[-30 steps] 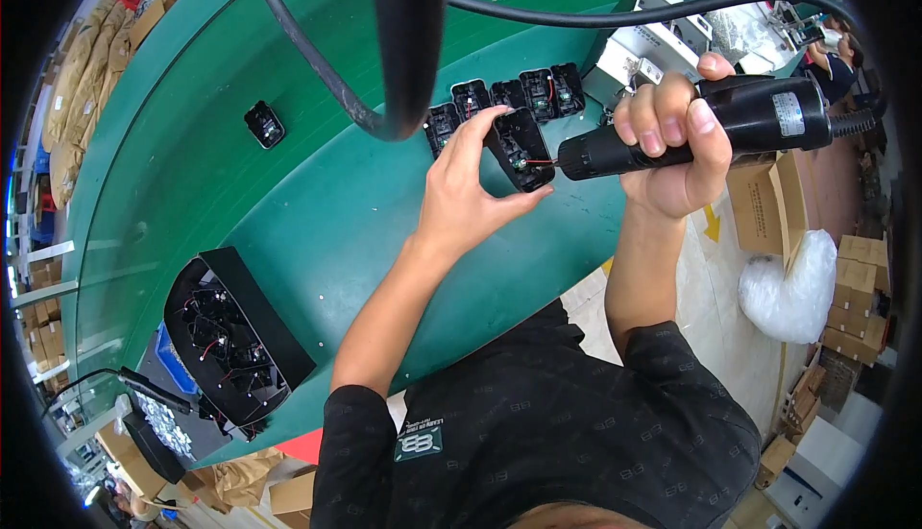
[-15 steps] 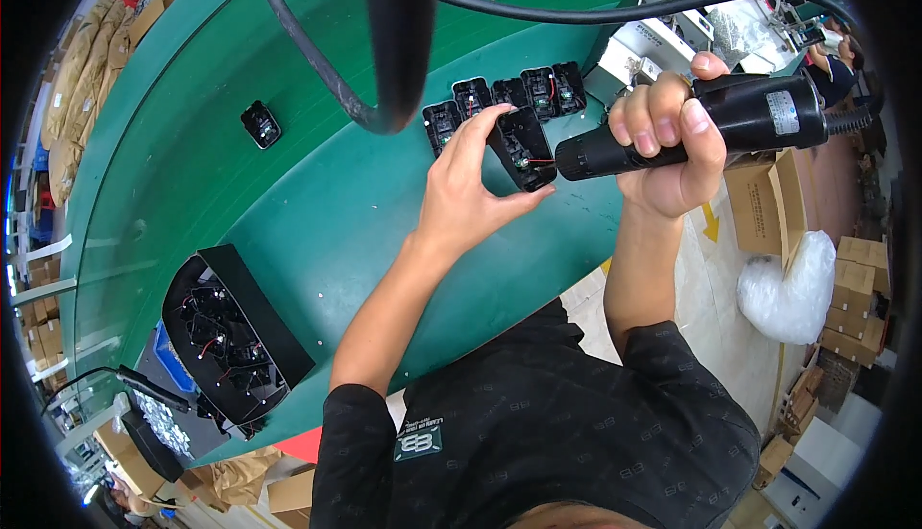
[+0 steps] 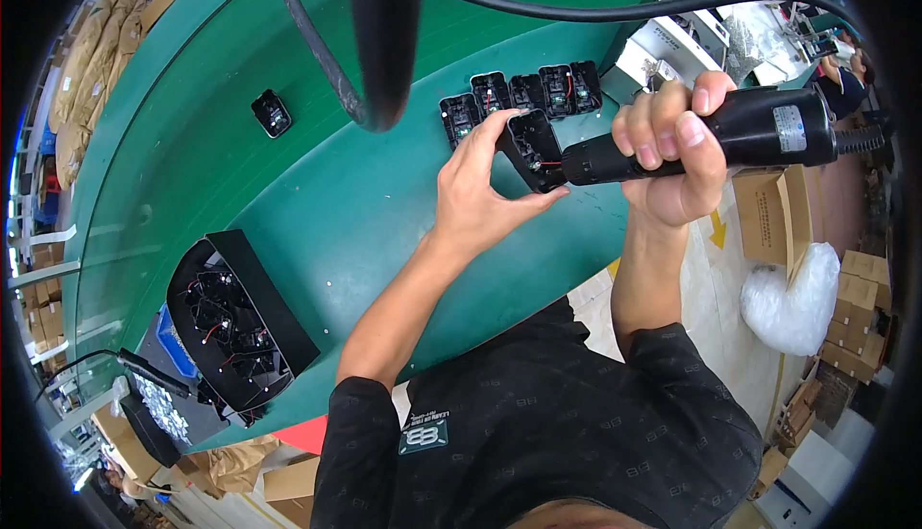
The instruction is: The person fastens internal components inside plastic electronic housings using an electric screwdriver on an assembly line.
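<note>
My left hand (image 3: 477, 188) grips a small black plastic housing (image 3: 534, 148) by its two ends, with its hollow side showing. A red wire and a bit of green board show inside it. Wrapped round the thick body of a black electric screwdriver (image 3: 768, 132) are the fingers of my right hand (image 3: 680, 150). The screwdriver lies nearly level, and its nose meets the right side of the housing; the bit itself cannot be seen. Just beyond my left hand, several similar black housings (image 3: 557, 90) stand in a cluster on the green table (image 3: 375, 260).
A black bin (image 3: 264, 303) of wired parts stands at the left. One lone housing (image 3: 272, 113) lies on the green belt (image 3: 221, 164). Thick black cable (image 3: 595, 13) and a dark upright bar (image 3: 384, 30) cross above. White metal boxes (image 3: 663, 44) stand at the back right.
The whole view has shifted a little. Both hands keep their holds, and the screwdriver's nose remains against the housing's side.
</note>
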`<state>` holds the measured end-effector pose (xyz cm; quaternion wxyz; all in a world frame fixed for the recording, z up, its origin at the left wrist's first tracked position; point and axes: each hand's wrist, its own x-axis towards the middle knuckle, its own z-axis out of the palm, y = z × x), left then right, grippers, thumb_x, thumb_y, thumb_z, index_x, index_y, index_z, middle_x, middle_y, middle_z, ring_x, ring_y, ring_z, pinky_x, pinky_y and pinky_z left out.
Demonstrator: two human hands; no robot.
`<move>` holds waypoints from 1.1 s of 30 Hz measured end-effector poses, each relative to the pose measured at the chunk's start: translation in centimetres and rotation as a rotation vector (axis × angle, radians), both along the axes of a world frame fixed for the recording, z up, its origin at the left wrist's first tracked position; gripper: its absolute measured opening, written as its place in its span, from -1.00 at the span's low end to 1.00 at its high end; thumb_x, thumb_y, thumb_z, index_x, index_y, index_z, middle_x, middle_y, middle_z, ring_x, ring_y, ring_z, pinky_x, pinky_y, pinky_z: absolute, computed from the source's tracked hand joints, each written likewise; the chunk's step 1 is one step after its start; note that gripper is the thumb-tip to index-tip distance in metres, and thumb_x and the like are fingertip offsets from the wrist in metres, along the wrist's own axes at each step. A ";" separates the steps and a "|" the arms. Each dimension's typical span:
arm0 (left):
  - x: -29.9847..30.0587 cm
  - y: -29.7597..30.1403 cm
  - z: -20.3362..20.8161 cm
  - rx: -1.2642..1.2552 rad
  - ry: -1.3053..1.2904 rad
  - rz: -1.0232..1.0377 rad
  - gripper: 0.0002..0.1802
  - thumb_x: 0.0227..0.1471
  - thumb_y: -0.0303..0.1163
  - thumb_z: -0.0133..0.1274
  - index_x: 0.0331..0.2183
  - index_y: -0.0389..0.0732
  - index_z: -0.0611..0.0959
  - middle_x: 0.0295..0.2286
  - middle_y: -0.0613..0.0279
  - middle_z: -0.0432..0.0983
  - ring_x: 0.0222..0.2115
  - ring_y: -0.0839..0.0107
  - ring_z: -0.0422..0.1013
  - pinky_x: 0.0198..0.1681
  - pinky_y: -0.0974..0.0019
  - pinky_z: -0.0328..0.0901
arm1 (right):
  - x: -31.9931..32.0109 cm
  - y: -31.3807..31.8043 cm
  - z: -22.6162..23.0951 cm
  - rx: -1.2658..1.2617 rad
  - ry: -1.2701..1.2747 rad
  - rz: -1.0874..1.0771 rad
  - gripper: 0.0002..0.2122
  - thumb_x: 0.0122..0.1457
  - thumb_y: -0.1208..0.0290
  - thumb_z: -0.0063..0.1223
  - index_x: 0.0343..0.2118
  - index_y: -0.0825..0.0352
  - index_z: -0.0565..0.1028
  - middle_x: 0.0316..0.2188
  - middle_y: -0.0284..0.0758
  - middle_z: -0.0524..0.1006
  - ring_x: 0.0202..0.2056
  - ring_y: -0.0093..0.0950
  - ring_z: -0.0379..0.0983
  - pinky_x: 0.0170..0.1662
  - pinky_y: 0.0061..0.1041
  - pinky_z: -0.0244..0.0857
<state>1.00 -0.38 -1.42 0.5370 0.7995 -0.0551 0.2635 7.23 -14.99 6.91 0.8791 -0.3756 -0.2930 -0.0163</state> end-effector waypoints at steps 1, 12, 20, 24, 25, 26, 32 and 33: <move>0.0 0.0 0.0 0.002 -0.001 0.000 -0.08 -0.56 -0.35 0.47 -0.04 -0.25 0.44 -0.21 0.04 0.49 -0.22 0.18 0.46 -0.14 0.25 0.36 | -0.2 0.2 0.0 -0.017 -0.033 -0.004 -0.77 0.06 0.56 -0.03 -0.27 0.26 0.20 -0.66 -0.38 0.28 -0.68 -0.59 0.23 -0.54 -0.53 0.25; -4.1 2.4 0.7 0.073 0.291 0.077 -0.10 -0.42 -0.29 0.41 -0.01 -0.30 0.34 -0.19 -0.06 0.42 -0.19 0.10 0.42 -0.08 0.20 0.32 | -2.1 2.5 -0.2 -0.108 -0.023 0.039 -0.59 0.03 0.50 0.03 -0.04 0.36 0.22 -0.66 -0.39 0.29 -0.68 -0.58 0.23 -0.54 -0.51 0.23; -16.5 14.2 8.2 0.558 0.344 0.843 -0.21 -0.33 -0.47 0.22 0.05 -0.30 0.37 -0.12 0.01 0.40 -0.09 0.23 0.34 0.04 0.25 0.20 | 1.6 -5.6 0.7 -0.016 0.061 -0.149 -0.60 0.12 0.41 -0.09 0.04 0.35 0.22 -0.58 -0.44 0.24 -0.56 -0.60 0.20 -0.38 -0.47 0.16; -24.8 20.2 5.9 0.508 0.569 0.965 -0.37 -0.12 -0.44 0.19 0.02 -0.29 0.38 -0.06 0.02 0.37 -0.04 0.23 0.31 0.09 0.29 0.14 | 5.7 -8.5 -0.4 -0.035 0.046 -0.381 -0.65 0.08 0.48 0.03 -0.06 0.39 0.30 -0.58 -0.36 0.30 -0.57 -0.54 0.23 -0.42 -0.46 0.21; -26.1 21.0 5.1 0.546 0.532 0.941 -0.38 -0.09 -0.44 0.17 0.04 -0.30 0.37 -0.04 0.02 0.35 -0.01 0.23 0.27 0.13 0.28 0.09 | 6.3 -8.8 -0.3 -0.046 0.046 -0.460 -0.67 0.06 0.51 0.06 -0.09 0.40 0.32 -0.59 -0.33 0.31 -0.59 -0.52 0.24 -0.44 -0.46 0.22; -26.6 21.1 4.8 0.517 0.528 0.948 -0.38 -0.07 -0.44 0.14 0.05 -0.31 0.35 -0.02 0.01 0.33 0.01 0.21 0.25 0.14 0.26 0.06 | 7.1 -9.1 -0.5 -0.025 0.027 -0.516 -0.69 0.04 0.56 0.08 -0.13 0.42 0.34 -0.61 -0.31 0.33 -0.61 -0.52 0.26 -0.46 -0.47 0.24; -25.5 20.7 4.9 0.644 0.541 0.864 -0.27 -0.05 -0.36 0.12 0.14 -0.33 0.24 0.12 -0.02 0.18 0.15 0.10 0.09 0.23 0.14 -0.10 | 9.0 -10.6 -1.2 -0.098 -0.066 -0.663 -0.72 0.04 0.59 0.08 -0.16 0.45 0.36 -0.61 -0.30 0.40 -0.61 -0.52 0.33 -0.47 -0.51 0.28; -25.2 20.5 5.0 0.671 0.519 0.834 -0.25 -0.04 -0.34 0.11 0.15 -0.33 0.22 0.14 -0.03 0.15 0.17 0.09 0.06 0.24 0.13 -0.11 | 9.3 -10.3 -1.3 -0.100 -0.065 -0.663 -0.72 0.04 0.59 0.08 -0.16 0.45 0.36 -0.61 -0.30 0.40 -0.61 -0.52 0.33 -0.47 -0.51 0.28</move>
